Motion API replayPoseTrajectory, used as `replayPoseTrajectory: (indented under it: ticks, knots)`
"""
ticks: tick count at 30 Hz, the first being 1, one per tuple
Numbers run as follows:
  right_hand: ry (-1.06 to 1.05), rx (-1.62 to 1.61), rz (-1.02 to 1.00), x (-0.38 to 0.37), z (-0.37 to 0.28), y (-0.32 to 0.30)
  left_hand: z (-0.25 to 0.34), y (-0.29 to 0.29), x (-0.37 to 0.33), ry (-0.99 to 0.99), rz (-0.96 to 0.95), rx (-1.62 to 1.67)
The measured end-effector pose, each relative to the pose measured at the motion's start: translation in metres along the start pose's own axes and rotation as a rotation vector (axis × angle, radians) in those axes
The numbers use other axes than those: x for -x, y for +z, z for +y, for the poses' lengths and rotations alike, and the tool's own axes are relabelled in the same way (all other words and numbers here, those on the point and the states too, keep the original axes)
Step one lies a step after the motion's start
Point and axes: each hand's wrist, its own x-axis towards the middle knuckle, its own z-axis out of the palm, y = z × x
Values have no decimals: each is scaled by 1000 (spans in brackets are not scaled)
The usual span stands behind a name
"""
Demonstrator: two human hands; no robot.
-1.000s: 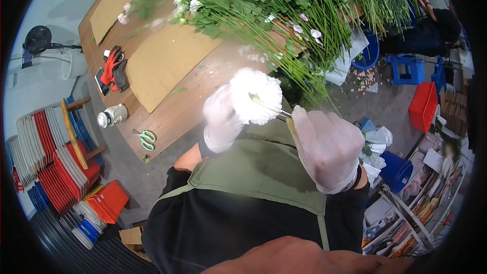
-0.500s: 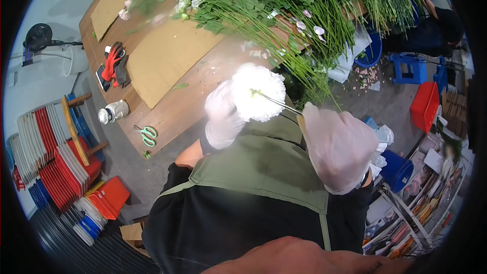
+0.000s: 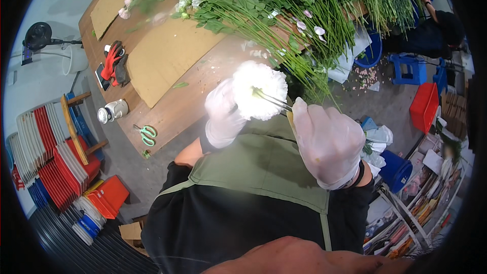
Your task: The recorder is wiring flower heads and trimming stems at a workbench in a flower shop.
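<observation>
A ruffled white flower (image 3: pixel 264 82) with a pale green centre faces up in front of my apron. My left hand (image 3: pixel 222 114), in a thin translucent glove, is closed on it from the left; the fingertips and any stem are hidden behind the petals. Gloved the same way, my right hand (image 3: pixel 329 142) is closed around metal tweezers (image 3: pixel 276 100). Their two thin prongs slant up and left to the flower's green centre. A yellowish strip (image 3: pixel 290 121) shows by the right fingertips; I cannot tell whether it belongs to the tweezers.
The wooden table (image 3: pixel 213 82) carries cardboard (image 3: pixel 170 53), cut stems (image 3: pixel 264 30), green-handled scissors (image 3: pixel 148 134), red-and-black gloves (image 3: pixel 114 64), a phone and a white jar (image 3: pixel 114 111). Stacked crates (image 3: pixel 56 167) stand left; blue buckets (image 3: pixel 396 170), a stool (image 3: pixel 407 68) and another person (image 3: pixel 421 33) are right.
My right hand has shifted a little left, and the tweezers' prongs now show apart at the flower's centre. The flower has shifted slightly; my left hand stays nearly in place.
</observation>
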Motion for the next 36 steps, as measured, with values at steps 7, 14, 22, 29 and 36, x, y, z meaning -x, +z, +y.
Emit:
replayPoseTrajectory:
  ticks: [7, 14, 22, 29, 36]
  knots:
    - [-9, -5, -17, -4, 1, 1, -1, 0, -1, 5, -5, -21]
    - [-22, -18, -29, -3, 4, 10, -3, 4, 6, -34, 29, 18]
    - [49, -151, -21, 3, 5, 19, -6, 3, 11, -188, 37, 73]
    - [162, -332, 32, 5, 5, 22, -11, -10, 32, -546, -177, 241]
    - [172, -358, 72, 10, 2, 25, -6, -7, 28, -370, -115, 129]
